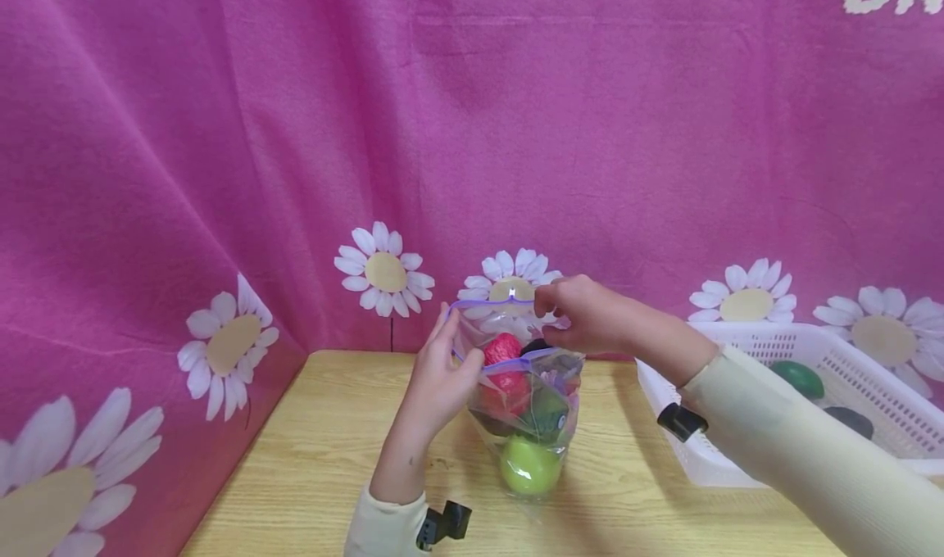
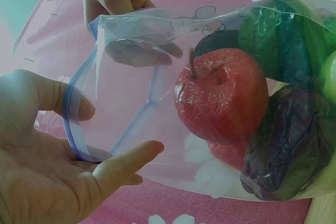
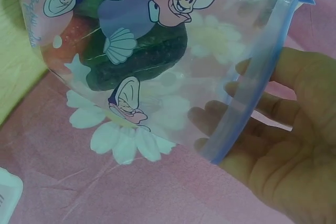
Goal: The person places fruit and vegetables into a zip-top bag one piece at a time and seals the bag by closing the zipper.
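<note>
Clearly, both hands are at the mouth of a clear zip bag, which lies between them and gapes open below their fingers. The left hand grips one side of the purple-blue rim, thumb apart from the fingers; the right hand grips the opposite side. Inside the bag, a red fruit with a stem sits nearest the left hand, a dark purple piece just beyond it. A dark green piece lies on the right hand's side, and a light green apple is lowest, well below both hands. The bag's base seems to touch the table, though the view from above leaves that unsure. Beyond the right hand, partly under its forearm, a white basket holds a green piece and a dark piece.
</note>
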### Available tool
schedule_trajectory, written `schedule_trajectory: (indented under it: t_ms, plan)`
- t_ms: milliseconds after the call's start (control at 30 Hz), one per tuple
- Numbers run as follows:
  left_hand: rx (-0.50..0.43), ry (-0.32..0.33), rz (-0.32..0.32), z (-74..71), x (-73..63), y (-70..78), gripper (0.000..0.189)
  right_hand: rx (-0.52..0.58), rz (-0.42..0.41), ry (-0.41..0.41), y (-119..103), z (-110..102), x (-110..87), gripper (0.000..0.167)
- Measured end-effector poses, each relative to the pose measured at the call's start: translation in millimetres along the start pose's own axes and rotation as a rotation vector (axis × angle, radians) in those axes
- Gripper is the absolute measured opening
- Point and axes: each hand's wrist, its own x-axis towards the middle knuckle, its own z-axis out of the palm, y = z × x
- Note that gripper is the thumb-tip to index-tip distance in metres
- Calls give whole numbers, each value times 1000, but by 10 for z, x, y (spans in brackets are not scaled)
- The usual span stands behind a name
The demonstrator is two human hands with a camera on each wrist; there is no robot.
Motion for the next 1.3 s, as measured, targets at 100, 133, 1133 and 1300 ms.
schedule_trajectory:
  t_ms: [100,133,1133,1300]
  plan:
    - [2,-1,-3,7,5,-5,70,6,-5,12,12,17,-18,8]
    - [3,1,0,9,7,-9,70,7,-11,17,13,20,-23,8]
    - [14,28,-42,-36,47,-22,69,-45,94,335,384,-162,-793,23]
    - [19,18,-43,-40,58,-6,69,-82,240,344,915,-188,-1272,22]
